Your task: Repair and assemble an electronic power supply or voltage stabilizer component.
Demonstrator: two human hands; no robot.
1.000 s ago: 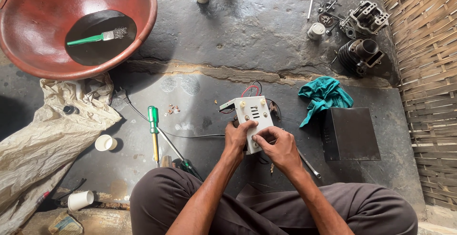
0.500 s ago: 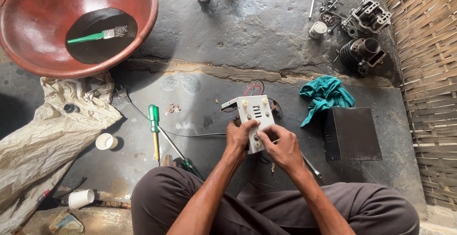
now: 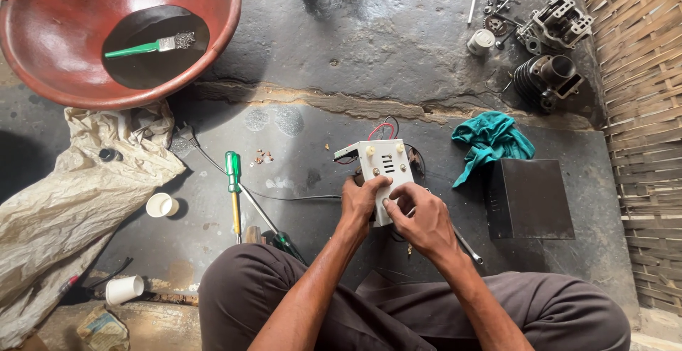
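Note:
A small white electrical panel (image 3: 384, 164) with knobs, slots and red and black wires at its back stands tilted on the dark concrete floor in front of me. My left hand (image 3: 361, 199) grips its lower left edge. My right hand (image 3: 420, 216) holds its lower right side, fingertips pressed on the front face. The panel's lower part is hidden by both hands. I sit on the floor with my knees spread on either side.
A green-handled screwdriver (image 3: 233, 187) lies to the left, a second one (image 3: 273, 229) by my knee. A teal rag (image 3: 490, 141) and black metal box (image 3: 529, 198) sit right. Engine parts (image 3: 550, 52) lie far right. A red basin (image 3: 121, 31) holds a brush (image 3: 149, 45).
The panel and both hands have stayed in nearly the same place; only my fingers have shifted slightly on its lower front.

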